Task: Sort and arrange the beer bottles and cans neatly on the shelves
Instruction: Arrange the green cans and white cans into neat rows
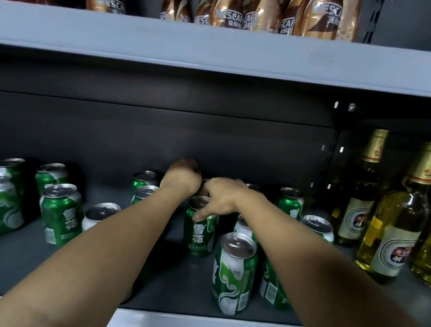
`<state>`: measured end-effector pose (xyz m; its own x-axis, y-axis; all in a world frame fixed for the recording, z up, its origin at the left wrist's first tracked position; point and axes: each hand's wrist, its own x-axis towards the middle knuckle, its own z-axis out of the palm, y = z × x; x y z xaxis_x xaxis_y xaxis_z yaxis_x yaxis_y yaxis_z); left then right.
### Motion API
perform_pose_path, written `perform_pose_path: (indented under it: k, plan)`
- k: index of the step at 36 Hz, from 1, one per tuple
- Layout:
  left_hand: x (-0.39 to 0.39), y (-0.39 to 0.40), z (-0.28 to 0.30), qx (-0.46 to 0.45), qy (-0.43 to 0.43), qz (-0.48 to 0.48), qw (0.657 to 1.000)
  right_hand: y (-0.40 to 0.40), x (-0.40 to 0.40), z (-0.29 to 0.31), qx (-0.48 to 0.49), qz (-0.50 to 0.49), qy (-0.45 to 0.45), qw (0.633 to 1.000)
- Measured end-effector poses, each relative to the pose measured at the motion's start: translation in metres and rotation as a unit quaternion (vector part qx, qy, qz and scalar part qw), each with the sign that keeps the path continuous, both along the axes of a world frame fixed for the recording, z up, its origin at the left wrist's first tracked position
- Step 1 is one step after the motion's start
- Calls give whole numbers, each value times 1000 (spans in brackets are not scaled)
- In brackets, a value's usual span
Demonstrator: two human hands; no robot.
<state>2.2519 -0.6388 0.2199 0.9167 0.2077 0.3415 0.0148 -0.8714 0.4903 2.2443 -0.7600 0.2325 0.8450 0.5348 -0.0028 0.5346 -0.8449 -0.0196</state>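
both hands deep in the can shelf [115,263]
left hand [182,175] grip hidden; right hand [222,196] at 12, thumb touching green can [200,228], fingers hidden

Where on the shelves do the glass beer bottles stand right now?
In the head view, the glass beer bottles stand upright at the right end of the lower shelf, right of the green cans.

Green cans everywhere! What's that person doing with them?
A person is tidying green beer cans on a grey shelf. Both arms reach toward the back. The right hand rests on top of one green can, with its thumb against the can's side. The left hand is farther back, and what it holds is hidden. More cans stand scattered to the left, and beer bottles stand to the right.
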Motion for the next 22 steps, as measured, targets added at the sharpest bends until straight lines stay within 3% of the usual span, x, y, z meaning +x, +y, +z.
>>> perform_pose_path:
  k: [5, 8, 10, 15, 17, 22]
  plan:
    - [-19, -13, 4, -67, -57, 26, 996, -10, -11, 9, -12, -22, 43, 999]
    - [-29, -27, 6, -56, -82, 24, 995, -24, -14, 23, 58, -46, 114, 991]
    - [-34, -36, 7, -50, -90, 5, 995, -40, -17, 31, 55, -71, 140, 986]
    - [-41, -59, 6, -46, -71, -33, 996, -79, -26, 30, 13, -80, 299, 951]
    - [-43, -66, 1, -51, -59, -50, 996, -83, -26, 20, 13, -70, 295, 953]
    - [-50, -75, -8, -59, -49, -76, 994, -80, -31, 8, 19, -73, 174, 982]
